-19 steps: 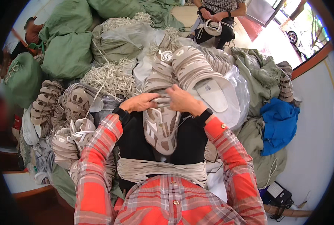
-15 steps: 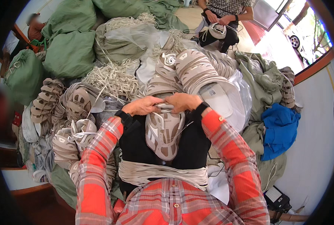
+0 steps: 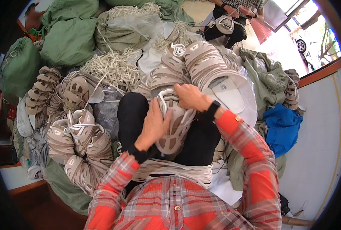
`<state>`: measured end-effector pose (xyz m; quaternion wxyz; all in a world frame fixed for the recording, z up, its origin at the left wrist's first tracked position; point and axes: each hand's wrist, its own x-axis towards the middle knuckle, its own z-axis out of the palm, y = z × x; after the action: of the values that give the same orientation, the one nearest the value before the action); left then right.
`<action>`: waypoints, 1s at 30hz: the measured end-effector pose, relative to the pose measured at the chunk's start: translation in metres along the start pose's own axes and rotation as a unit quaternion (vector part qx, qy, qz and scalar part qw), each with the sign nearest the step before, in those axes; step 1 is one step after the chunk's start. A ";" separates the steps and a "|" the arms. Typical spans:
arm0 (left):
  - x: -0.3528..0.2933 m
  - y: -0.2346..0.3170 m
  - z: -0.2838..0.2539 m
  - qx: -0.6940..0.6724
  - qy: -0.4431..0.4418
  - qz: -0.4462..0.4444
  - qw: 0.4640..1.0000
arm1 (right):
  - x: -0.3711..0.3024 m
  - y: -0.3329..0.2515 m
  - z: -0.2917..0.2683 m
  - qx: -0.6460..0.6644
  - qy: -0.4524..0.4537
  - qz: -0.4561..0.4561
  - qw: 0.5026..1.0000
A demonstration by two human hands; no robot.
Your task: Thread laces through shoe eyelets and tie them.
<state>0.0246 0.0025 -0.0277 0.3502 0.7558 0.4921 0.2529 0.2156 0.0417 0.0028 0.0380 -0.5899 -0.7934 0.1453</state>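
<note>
A beige and brown shoe upper (image 3: 174, 132) with white lace lies on my black-trousered lap, its toe toward me. My left hand (image 3: 154, 124) rests along its left side, fingers stretched out and thumb apart over the front. At the collar end, my right hand (image 3: 191, 96) has its fingers closed on the upper's right edge; the fingertips are partly hidden. A white lace (image 3: 163, 94) loops around the opening beside them. Across my lap runs a bundle of pale laces (image 3: 191, 173).
Stacked shoe uppers stand ahead (image 3: 205, 61) and at my left (image 3: 84, 128). Beyond lie a heap of loose laces (image 3: 111, 71) and green sacks (image 3: 69, 40). Blue cloth (image 3: 281, 128) lies at right. Another person's hands (image 3: 237, 11) work on a shoe upper at the far side.
My left hand has left the collar and moved down along the upper's left side. My right hand has shifted slightly up and right. The view has tilted, and my left knee is more visible.
</note>
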 end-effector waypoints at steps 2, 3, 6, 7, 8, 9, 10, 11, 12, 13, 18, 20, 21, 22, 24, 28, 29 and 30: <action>0.014 -0.018 0.006 -0.022 -0.024 -0.018 0.999 | 0.010 0.007 0.012 -0.032 0.037 -0.014 0.999; 0.025 -0.025 0.006 -0.045 -0.052 -0.038 0.997 | 0.015 0.008 0.014 -0.033 0.042 0.013 0.998; 0.051 -0.026 -0.005 -0.002 -0.153 -0.075 0.985 | 0.014 0.029 0.023 0.047 0.108 -0.020 0.993; 0.047 -0.022 -0.013 -0.005 -0.132 -0.060 0.989 | 0.007 0.020 0.016 0.123 0.122 -0.020 0.985; 0.046 -0.019 -0.025 -0.020 -0.157 -0.087 0.984 | -0.010 0.012 0.008 0.124 0.122 -0.021 0.985; 0.046 -0.023 -0.037 -0.009 -0.187 -0.075 0.980 | -0.032 -0.004 -0.011 0.124 0.183 -0.045 0.974; 0.053 -0.025 -0.041 0.001 -0.225 -0.055 0.973 | -0.055 -0.010 -0.021 0.121 0.246 -0.057 0.960; 0.059 -0.023 -0.038 -0.001 -0.230 0.002 0.973 | -0.076 -0.007 -0.012 0.077 0.198 -0.069 0.975; 0.066 -0.029 -0.037 0.001 -0.251 0.029 0.967 | -0.090 -0.007 0.001 0.039 0.148 -0.085 0.985; 0.066 -0.026 -0.039 -0.023 -0.264 0.030 0.964 | -0.097 -0.014 0.006 -0.018 0.177 -0.124 0.976; 0.061 -0.019 -0.039 -0.019 -0.272 0.041 0.961 | -0.109 -0.012 0.030 -0.142 0.097 -0.072 0.983; 0.062 -0.023 -0.037 -0.016 -0.270 0.043 0.962 | -0.107 -0.015 0.024 -0.149 0.063 -0.102 0.981; 0.063 -0.025 -0.033 -0.014 -0.255 0.066 0.965 | -0.104 -0.013 0.025 -0.124 0.062 -0.134 0.981; 0.064 -0.027 -0.030 -0.014 -0.254 0.065 0.965 | -0.107 -0.012 0.027 -0.124 0.062 -0.135 0.981; 0.068 -0.033 -0.025 0.004 -0.252 0.066 0.965 | -0.108 -0.013 0.031 -0.050 0.032 -0.176 0.983; 0.067 -0.027 -0.025 0.049 -0.236 0.043 0.970 | -0.125 -0.077 0.066 0.025 0.016 -0.140 0.990; 0.068 -0.032 -0.020 0.051 -0.215 0.060 0.973 | -0.125 -0.094 0.061 -0.001 0.074 -0.158 0.985; 0.069 -0.028 -0.019 0.052 -0.214 0.061 0.974 | -0.120 -0.106 0.059 -0.025 0.134 -0.172 0.976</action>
<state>0.0218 0.0786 -0.0354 0.3916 0.8380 0.3715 0.0801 0.1401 -0.1110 -0.0106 0.1535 -0.4591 -0.8742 0.0368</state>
